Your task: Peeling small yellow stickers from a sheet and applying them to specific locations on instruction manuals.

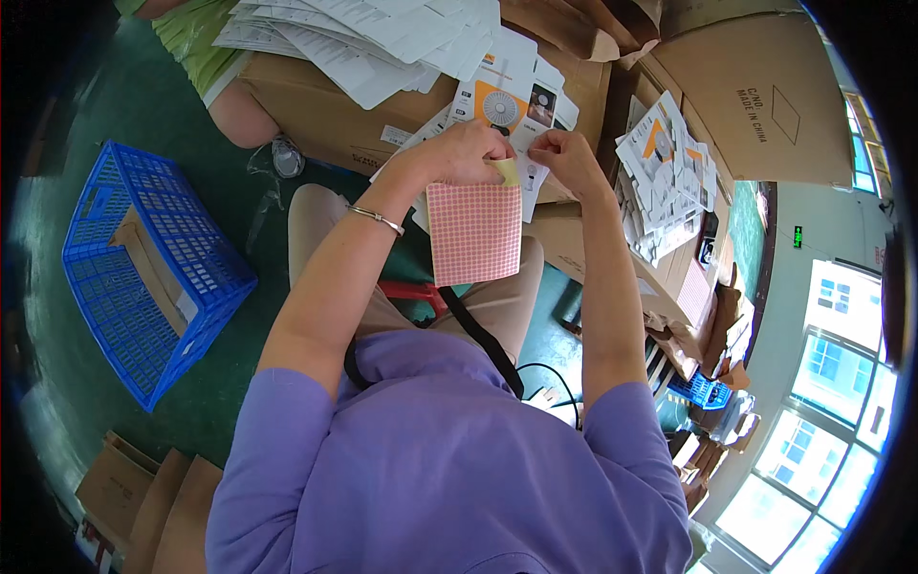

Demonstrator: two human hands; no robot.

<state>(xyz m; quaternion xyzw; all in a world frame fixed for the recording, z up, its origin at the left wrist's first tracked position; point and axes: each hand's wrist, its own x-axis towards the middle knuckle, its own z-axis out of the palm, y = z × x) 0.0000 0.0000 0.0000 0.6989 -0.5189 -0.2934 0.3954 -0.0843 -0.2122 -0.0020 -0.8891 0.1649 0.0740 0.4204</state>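
- Label sheet: pink-and-white fine grid, roughly rectangular, yellowish backing curled at top right corner; hung over the lap, off the cardboard box's near edge.
- Left hand: pinched sheet's top edge.
- Right hand: thumb and forefinger together at the printed carton; couldn't tell what was between.

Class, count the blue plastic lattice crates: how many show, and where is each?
2. One large-looking crate is at the picture's left; a smaller-looking crate is at right, below mid-height, partly covered. More may be hidden.
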